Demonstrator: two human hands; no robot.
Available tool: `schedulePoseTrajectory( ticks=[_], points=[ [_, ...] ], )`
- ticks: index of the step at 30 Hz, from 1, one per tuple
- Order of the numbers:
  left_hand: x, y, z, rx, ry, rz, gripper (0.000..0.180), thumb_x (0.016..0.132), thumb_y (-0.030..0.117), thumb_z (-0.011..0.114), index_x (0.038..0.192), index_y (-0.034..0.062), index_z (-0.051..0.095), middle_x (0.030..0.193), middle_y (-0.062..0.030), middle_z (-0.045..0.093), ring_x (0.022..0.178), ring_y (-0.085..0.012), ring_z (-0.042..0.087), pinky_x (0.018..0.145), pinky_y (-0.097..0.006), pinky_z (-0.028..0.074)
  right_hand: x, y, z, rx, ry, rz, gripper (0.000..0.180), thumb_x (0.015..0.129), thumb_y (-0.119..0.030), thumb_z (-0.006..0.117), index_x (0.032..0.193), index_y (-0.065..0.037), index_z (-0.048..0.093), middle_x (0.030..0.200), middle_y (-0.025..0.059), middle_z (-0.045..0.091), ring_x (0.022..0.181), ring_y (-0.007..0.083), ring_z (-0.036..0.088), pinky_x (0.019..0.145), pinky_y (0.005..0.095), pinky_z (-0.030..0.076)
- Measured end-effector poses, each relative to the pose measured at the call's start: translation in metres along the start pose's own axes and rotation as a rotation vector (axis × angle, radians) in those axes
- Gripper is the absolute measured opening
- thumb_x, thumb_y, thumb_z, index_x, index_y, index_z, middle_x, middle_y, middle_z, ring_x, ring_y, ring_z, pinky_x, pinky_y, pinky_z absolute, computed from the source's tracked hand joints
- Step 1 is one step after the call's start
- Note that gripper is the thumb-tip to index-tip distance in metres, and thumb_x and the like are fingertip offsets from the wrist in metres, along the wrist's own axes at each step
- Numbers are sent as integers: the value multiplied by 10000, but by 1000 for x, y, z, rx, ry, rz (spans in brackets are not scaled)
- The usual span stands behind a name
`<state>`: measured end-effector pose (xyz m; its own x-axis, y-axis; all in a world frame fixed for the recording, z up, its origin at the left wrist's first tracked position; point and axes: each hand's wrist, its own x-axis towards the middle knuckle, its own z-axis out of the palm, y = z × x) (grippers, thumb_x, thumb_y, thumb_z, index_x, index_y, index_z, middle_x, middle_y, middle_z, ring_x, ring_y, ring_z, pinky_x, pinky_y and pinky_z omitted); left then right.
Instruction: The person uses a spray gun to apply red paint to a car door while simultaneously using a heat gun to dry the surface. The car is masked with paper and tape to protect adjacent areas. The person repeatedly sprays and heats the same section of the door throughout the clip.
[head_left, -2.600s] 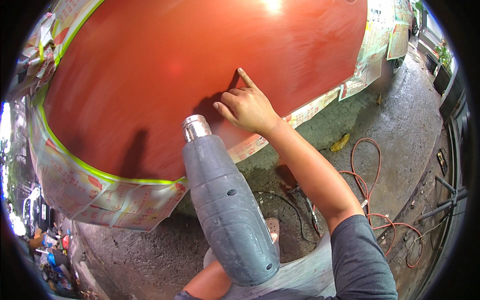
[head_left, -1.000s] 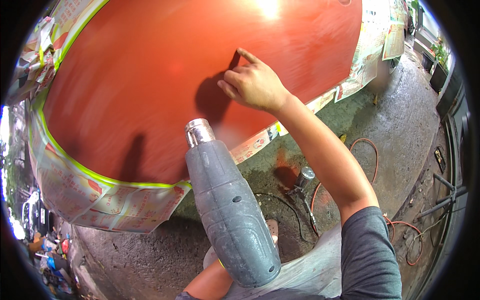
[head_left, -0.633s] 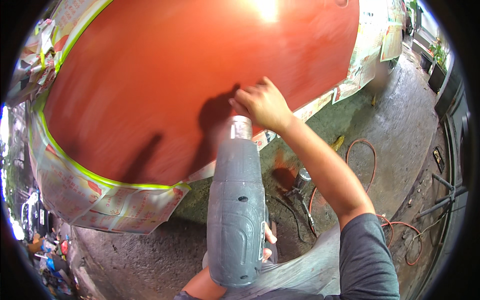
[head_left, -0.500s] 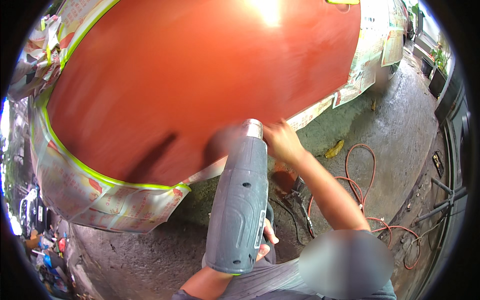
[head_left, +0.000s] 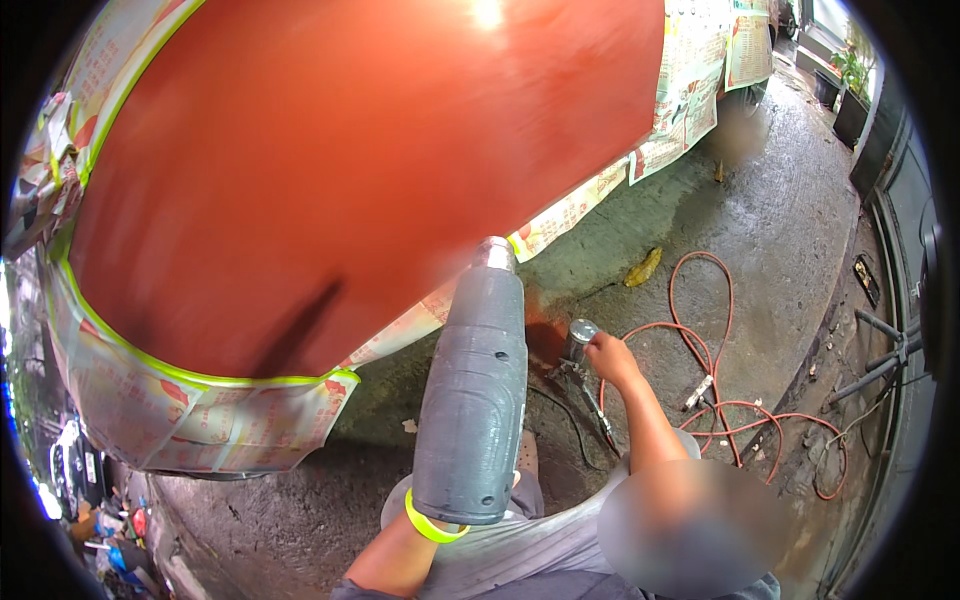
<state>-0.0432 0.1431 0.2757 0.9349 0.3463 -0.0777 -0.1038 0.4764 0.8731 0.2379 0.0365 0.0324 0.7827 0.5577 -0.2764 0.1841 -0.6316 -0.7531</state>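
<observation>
A dark grey heat gun [head_left: 470, 390] with a metal nozzle points away from me toward a large orange-red painted car panel [head_left: 350, 170]. My left hand [head_left: 456, 526] is closed round its handle; most of the fingers are hidden behind the gun's body. A bright yellow-green band circles that wrist. To the right and lower, my right hand [head_left: 612, 358] has its fingers curled at the edge of a spray gun [head_left: 581, 337] with a round cup. Whether they grip it is hidden. Printed paper [head_left: 230, 425], edged with yellow-green tape, borders the panel.
A red-orange hose [head_left: 705, 345] lies in loops on the wet concrete floor [head_left: 760, 240]. Near it lies a yellow leaf [head_left: 643, 267]. Dark metal bars [head_left: 885, 360] stand by a grey door at right. Mixed litter [head_left: 115, 540] lies at lower left.
My right hand has come away from the panel's lower edge, down to the spray gun. The heat gun stays in my left hand. The whole view has shifted slightly.
</observation>
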Motion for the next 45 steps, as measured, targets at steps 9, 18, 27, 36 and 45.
schedulePoseTrajectory(
  ticks=[9, 18, 27, 36, 45],
  points=[
    [-13, -10, -3, -93, 303, -232, 436, 955, 129, 673, 1349, 21, 522, 1002, -163, 630, 856, -245, 663, 809, -432, 610, 1, -7, 4, -50, 4, 2, 346, 893, -296, 645, 1095, -24, 713, 1054, 242, 721, 1056, 414, 676, 912, 481, 519],
    [-2, 3, 17, 443, 76, 242, 705, 846, 299, 796, 1384, -21, 471, 1131, -68, 516, 1018, -204, 616, 822, -456, 645, 3, 15, 14, -87, -13, -23, 331, 900, -320, 655, 1083, -51, 719, 1066, 234, 720, 1052, 412, 675, 910, 503, 525],
    [1, 16, 15, 11, -62, 220, 774, 806, 340, 815, 1371, -65, 475, 1100, -109, 504, 1042, -276, 617, 854, -523, 653, -6, -1, 3, -78, -63, 11, 352, 907, -332, 661, 1091, -35, 706, 1071, 231, 721, 1055, 409, 676, 907, 501, 522],
    [10, 21, 23, 111, -31, 188, 848, 781, 349, 853, 1415, -57, 462, 1048, -61, 487, 1089, -258, 607, 882, -491, 647, -3, 13, -1, -93, -59, 22, 366, 913, -317, 636, 1128, -27, 696, 1094, 243, 714, 1075, 416, 668, 921, 505, 518],
    [12, 13, 20, 81, -49, 269, 795, 832, 275, 808, 1430, -70, 415, 996, -84, 528, 1051, -244, 604, 865, -502, 652, 10, 26, 9, -95, -52, 53, 376, 901, -333, 658, 1109, -23, 703, 1095, 236, 717, 1074, 407, 674, 916, 486, 522]
  ],
)
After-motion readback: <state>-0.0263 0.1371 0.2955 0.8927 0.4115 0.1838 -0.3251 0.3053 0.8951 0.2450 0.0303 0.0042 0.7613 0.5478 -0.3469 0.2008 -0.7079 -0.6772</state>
